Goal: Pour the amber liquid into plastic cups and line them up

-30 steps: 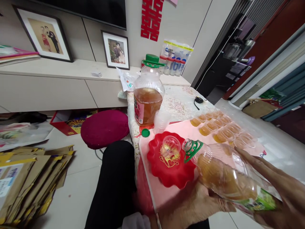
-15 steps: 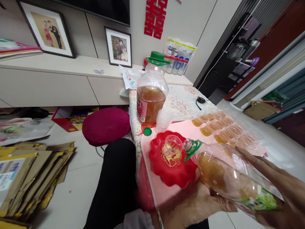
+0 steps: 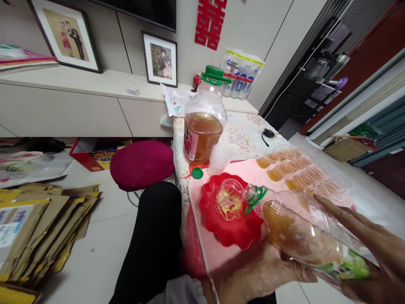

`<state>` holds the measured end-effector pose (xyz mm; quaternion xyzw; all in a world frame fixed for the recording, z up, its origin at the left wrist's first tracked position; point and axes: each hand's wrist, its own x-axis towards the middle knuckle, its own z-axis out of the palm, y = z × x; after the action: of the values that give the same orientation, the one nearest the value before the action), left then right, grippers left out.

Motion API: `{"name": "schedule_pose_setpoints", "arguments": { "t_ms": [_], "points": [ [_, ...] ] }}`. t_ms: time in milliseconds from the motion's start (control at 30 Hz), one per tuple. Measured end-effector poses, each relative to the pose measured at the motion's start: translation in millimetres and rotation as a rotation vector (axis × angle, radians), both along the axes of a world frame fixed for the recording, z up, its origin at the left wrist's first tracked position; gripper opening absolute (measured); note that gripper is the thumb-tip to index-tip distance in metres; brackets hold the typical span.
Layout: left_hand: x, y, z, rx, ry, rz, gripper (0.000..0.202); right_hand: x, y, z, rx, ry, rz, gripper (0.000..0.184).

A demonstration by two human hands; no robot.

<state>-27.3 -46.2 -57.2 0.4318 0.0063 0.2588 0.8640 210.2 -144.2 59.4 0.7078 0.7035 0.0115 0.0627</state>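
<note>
A large clear plastic bottle with amber liquid lies tilted almost level, its open mouth pointing left. My left hand grips it from beneath. Around its base end, at the right, my right hand is closed; the label there is green. The bottle's mouth, with a green ring, is at the rim of a small clear plastic cup. That cup stands on a red scalloped plate with gold print. Whether liquid is flowing cannot be seen. A green cap lies beside the plate.
Behind the plate stand a big jug of amber liquid with a green lid and a stack of clear cups. Rows of filled cups occupy the pink mat's far right. A tape measure lies farther back. A magenta stool is at the left.
The view has shifted slightly, so the background sits a little farther right and higher. Both hands still hold the tilted bottle at the cup; little else differs.
</note>
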Motion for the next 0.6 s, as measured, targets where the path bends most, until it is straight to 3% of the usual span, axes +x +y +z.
{"name": "schedule_pose_setpoints", "arguments": {
  "t_ms": [100, 333, 600],
  "points": [
    [-4.3, 3.9, 8.7, -0.066, -0.050, -0.021, 0.087, -0.1, 2.6, 0.8, -0.004, -0.027, 0.005, 0.121],
    [-12.6, 5.8, 18.8, -0.138, -0.093, -0.118, 0.073, -3.9, 6.9, 0.9, 0.054, 0.041, 0.020, 0.119],
    [-15.5, 10.4, 26.0, -0.175, -0.085, -0.081, 0.081, -0.4, 8.7, 3.9, 0.029, 0.022, 0.004, 0.121]
  ]
}}
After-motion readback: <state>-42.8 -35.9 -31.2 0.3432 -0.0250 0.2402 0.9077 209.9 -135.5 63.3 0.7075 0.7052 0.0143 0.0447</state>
